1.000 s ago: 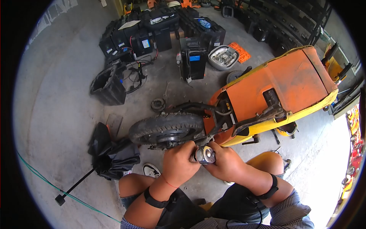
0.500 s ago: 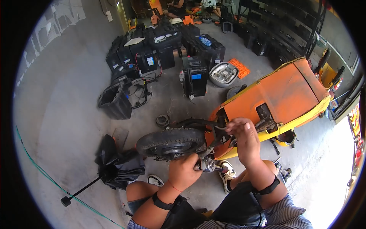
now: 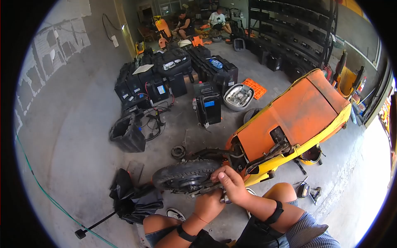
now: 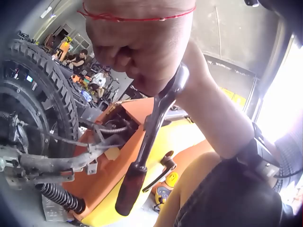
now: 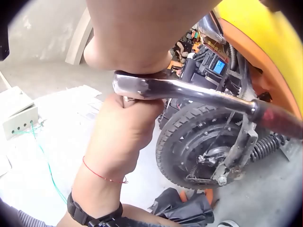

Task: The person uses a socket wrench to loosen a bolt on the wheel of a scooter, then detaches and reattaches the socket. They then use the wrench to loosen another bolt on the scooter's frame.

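Note:
A chrome ratchet wrench (image 4: 154, 123) with a dark, red-tinged handle shows clearly in both wrist views. My left hand (image 3: 206, 206) has its fingers curled at the ratchet's head end. Close over that head is my right hand (image 3: 236, 188), thumb uppermost in the head view; its fingertips are partly hidden, and I cannot tell whether they hold anything. The ratchet's handle (image 5: 279, 118) juts out past both hands. Beyond them lies an orange and yellow scooter (image 3: 289, 111) on its side, its treaded wheel (image 5: 173, 142) nearest my hands, beside a coil spring (image 4: 59, 196).
Black battery cases (image 3: 136, 78) stand in a cluster behind, near an open black bin (image 3: 128, 134). A grey basin (image 3: 239, 97) sits beside an orange crate (image 3: 254, 89). A power tool (image 3: 304, 190) lies by my right knee, black sheeting (image 3: 136, 198) at left. Two people sit far back.
My right hand let go of the ratchet, lifted toward the scooter, then came back down over the left hand. The left hand stays at the ratchet's head. The head view has tilted up.

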A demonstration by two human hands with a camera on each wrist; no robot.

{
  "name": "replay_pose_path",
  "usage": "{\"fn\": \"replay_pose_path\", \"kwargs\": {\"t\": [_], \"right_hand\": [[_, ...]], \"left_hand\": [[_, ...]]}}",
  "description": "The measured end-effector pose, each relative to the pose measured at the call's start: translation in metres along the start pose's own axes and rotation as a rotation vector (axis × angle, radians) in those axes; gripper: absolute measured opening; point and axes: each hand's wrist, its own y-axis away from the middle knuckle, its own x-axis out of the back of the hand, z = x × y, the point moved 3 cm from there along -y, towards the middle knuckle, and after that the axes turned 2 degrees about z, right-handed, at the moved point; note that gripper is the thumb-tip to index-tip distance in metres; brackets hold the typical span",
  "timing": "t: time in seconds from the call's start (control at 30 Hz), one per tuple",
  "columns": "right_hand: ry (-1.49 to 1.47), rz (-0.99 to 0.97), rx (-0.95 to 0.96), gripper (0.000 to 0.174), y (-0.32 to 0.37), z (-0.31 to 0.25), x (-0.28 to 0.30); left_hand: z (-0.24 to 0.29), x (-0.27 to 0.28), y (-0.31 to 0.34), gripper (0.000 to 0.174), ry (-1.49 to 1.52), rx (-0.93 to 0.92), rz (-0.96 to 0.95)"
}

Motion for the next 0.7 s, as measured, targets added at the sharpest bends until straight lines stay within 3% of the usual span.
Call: {"fn": "replay_pose_path", "kwargs": {"t": [0.1, 0.17, 0.23, 0.3, 0.37, 0.4, 0.43, 0.53, 0.63, 0.7], "right_hand": [[-0.136, 0.065, -0.061, 0.040, -0.014, -0.001, 0.017], [-0.119, 0.033, -0.138, 0.047, -0.017, 0.003, 0.028], [0.064, -0.162, -0.156, 0.054, -0.012, 0.002, 0.032], [0.150, -0.230, -0.191, 0.054, -0.004, -0.005, 0.044], [0.530, -0.463, -0.179, 0.067, 0.004, -0.005, 0.050], [0.728, -0.468, -0.097, 0.062, 0.005, -0.006, 0.052], [0.731, -0.473, -0.098, 0.062, 0.004, -0.006, 0.053], [0.967, -0.352, -0.223, 0.035, 0.010, -0.003, 0.060], [0.897, -0.341, -0.249, 0.035, 0.008, -0.008, 0.060], [0.846, -0.313, -0.325, 0.036, 0.006, -0.012, 0.062]], "left_hand": [[-0.002, 0.016, -0.010, 0.012, -0.028, -0.032, 0.063], [-0.009, 0.027, -0.015, 0.016, 0.071, 0.086, 0.051], [-0.014, 0.041, -0.021, 0.018, 0.124, 0.139, 0.022], [-0.025, 0.049, -0.025, 0.021, 0.299, 0.236, 0.058], [-0.032, 0.058, -0.027, 0.022, 0.374, 0.271, 0.099], [-0.036, 0.062, -0.028, 0.022, 0.429, 0.312, 0.156], [-0.040, 0.066, -0.029, 0.023, 0.483, 0.348, 0.215], [-0.063, 0.063, -0.021, 0.020, 0.466, 0.486, 0.222], [-0.079, 0.056, -0.015, 0.018, 0.496, 0.553, 0.197], [-0.088, 0.051, -0.017, 0.037, 0.656, 0.483, 0.210]]}}
